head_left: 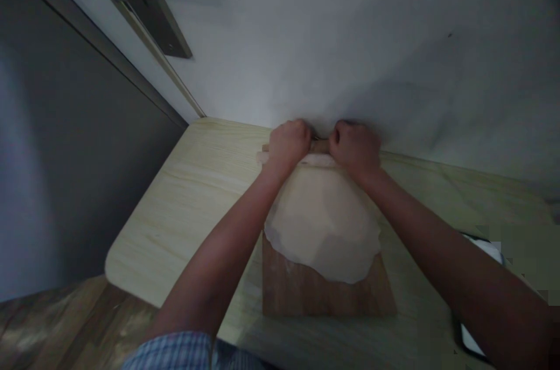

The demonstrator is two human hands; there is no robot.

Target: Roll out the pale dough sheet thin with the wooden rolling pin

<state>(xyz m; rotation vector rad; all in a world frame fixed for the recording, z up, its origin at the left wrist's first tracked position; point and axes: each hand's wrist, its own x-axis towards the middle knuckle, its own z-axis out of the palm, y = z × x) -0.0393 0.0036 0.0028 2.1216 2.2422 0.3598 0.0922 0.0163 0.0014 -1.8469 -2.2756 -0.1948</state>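
Looks like a rolling or shaping step on a thin dough-like sheet [326, 218], lying on a wooden board [306, 297] on the pale worktop [175, 195]. Left hand [291, 142] and right hand [356, 148] are working at its far edge, by a pale rod-like roll [317, 159]. Fingers are curling closed; can't tell exactly what they're gripping. I'd say the next move is calling for even, level pressure. The sheet's looking smooth, matte and roundish, its near edge waving irregularly.
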